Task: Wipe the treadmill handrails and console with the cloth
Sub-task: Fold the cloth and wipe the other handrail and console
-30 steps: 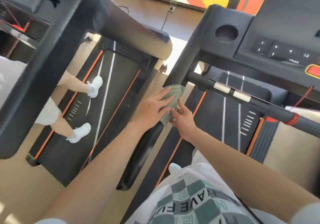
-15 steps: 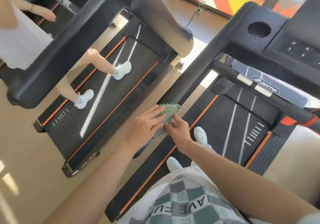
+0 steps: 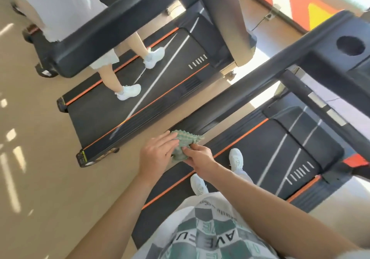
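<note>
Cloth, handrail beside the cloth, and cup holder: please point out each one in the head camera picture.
cloth (image 3: 186, 143), head view, on its bumpy green middle.
handrail (image 3: 250, 88), head view, midway along the black bar.
cup holder (image 3: 350, 45), head view, inside the round hole.

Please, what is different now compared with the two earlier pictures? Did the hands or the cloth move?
The cloth has slid along the handrail toward the person, away from the console, and is now at the rail's near end with both hands on it. Nothing was taken or let go. As before, the left hand lies flat on the cloth and the right hand pinches it.
</note>
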The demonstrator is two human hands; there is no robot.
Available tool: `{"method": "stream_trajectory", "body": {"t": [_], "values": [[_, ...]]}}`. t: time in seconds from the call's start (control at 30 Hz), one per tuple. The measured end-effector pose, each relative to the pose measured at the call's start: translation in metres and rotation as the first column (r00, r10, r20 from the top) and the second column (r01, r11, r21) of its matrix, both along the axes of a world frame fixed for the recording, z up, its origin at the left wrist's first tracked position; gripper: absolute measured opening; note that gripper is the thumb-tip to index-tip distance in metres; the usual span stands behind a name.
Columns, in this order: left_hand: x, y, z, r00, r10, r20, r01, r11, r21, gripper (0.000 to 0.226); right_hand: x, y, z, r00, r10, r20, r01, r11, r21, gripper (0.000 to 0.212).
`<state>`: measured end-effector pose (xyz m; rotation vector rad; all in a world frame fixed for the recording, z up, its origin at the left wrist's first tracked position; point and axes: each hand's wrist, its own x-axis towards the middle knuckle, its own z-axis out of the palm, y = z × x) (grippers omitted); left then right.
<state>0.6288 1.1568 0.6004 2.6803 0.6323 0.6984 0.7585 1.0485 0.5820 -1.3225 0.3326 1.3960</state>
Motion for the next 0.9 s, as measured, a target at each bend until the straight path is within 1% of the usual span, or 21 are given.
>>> {"method": "stream_trajectory", "body": {"t": [0.1, 0.13, 0.2, 0.23, 0.3, 0.37, 0.4, 0.47, 0.5, 0.57, 0.6, 0.67, 0.7, 0.77, 0.83, 0.87, 0.9], "values": [[-0.023, -0.015, -0.005, 0.989, 0.137, 0.051, -0.137, 0.991, -0.005, 0.011, -0.011, 0.002, 0.002, 0.997, 0.058, -0.052, -0.057, 0.998, 0.014, 0.026], [-0.031, -0.02, -0.007, 0.98, 0.196, 0.045, -0.195, 0.98, -0.026, 0.011, -0.015, 0.002, 0.002, 0.995, 0.085, -0.056, -0.084, 0.996, 0.018, 0.025], [-0.045, -0.029, -0.009, 0.939, 0.343, -0.03, -0.345, 0.932, -0.116, 0.014, -0.02, 0.001, -0.001, 0.989, 0.142, -0.042, -0.141, 0.99, 0.028, 0.024], [-0.05, -0.032, -0.01, 0.904, 0.418, -0.086, -0.427, 0.885, -0.189, 0.013, -0.022, -0.001, -0.004, 0.984, 0.177, -0.026, -0.176, 0.984, 0.04, 0.024], [-0.059, -0.034, -0.011, 0.827, 0.524, -0.202, -0.56, 0.742, -0.369, 0.007, -0.023, -0.006, -0.009, 0.964, 0.265, 0.038, -0.267, 0.961, 0.07, 0.027], [-0.065, -0.031, -0.015, 0.77, 0.556, -0.312, -0.629, 0.577, -0.521, 0.006, -0.022, -0.013, -0.009, 0.917, 0.363, 0.167, -0.375, 0.926, 0.042, 0.035], [-0.067, -0.029, -0.018, 0.761, 0.544, -0.353, -0.635, 0.515, -0.576, 0.006, -0.021, -0.017, -0.006, 0.873, 0.408, 0.267, -0.421, 0.907, -0.008, 0.039], [-0.07, -0.025, -0.023, 0.771, 0.506, -0.386, -0.616, 0.438, -0.655, 0.006, -0.017, -0.022, 0.002, 0.738, 0.468, 0.486, -0.483, 0.869, -0.103, 0.04], [-0.071, -0.024, -0.022, 0.783, 0.499, -0.371, -0.592, 0.415, -0.691, 0.005, -0.014, -0.023, 0.009, 0.655, 0.483, 0.581, -0.509, 0.85, -0.133, 0.038], [-0.069, -0.02, -0.013, 0.808, 0.52, -0.279, -0.512, 0.385, -0.768, 0.005, -0.006, -0.019, 0.03, 0.436, 0.494, 0.752, -0.555, 0.805, -0.207, 0.035], [-0.067, -0.018, -0.004, 0.815, 0.536, -0.221, -0.469, 0.386, -0.794, 0.006, -0.001, -0.014, 0.043, 0.338, 0.471, 0.815, -0.558, 0.797, -0.229, 0.035], [-0.059, -0.012, 0.014, 0.819, 0.564, -0.104, -0.405, 0.44, -0.802, 0.01, 0.008, 0.001, 0.069, 0.231, 0.356, 0.906, -0.561, 0.809, -0.174, 0.042], [-0.056, -0.007, 0.02, 0.811, 0.583, -0.052, -0.389, 0.471, -0.791, 0.011, 0.012, 0.011, 0.077, 0.176, 0.298, 0.938, -0.575, 0.804, -0.148, 0.047], [-0.048, 0.003, 0.024, 0.801, 0.598, -0.003, -0.391, 0.52, -0.759, 0.014, 0.02, 0.031, 0.082, 0.023, 0.251, 0.968, -0.614, 0.768, -0.184, 0.053], [-0.04, 0.01, 0.021, 0.843, 0.535, -0.057, -0.42, 0.589, -0.691, 0.021, 0.028, 0.047, 0.075, -0.209, 0.251, 0.945, -0.651, 0.686, -0.326, 0.049], [-0.035, 0.011, 0.016, 0.869, 0.481, -0.114, -0.421, 0.6, -0.68, 0.022, 0.032, 0.052, 0.068, -0.329, 0.262, 0.907, -0.658, 0.625, -0.42, 0.044], [-0.032, 0.011, 0.012, 0.885, 0.437, -0.16, -0.411, 0.572, -0.71, 0.022, 0.035, 0.056, 0.061, -0.431, 0.281, 0.858, -0.654, 0.558, -0.511, 0.04]]}}
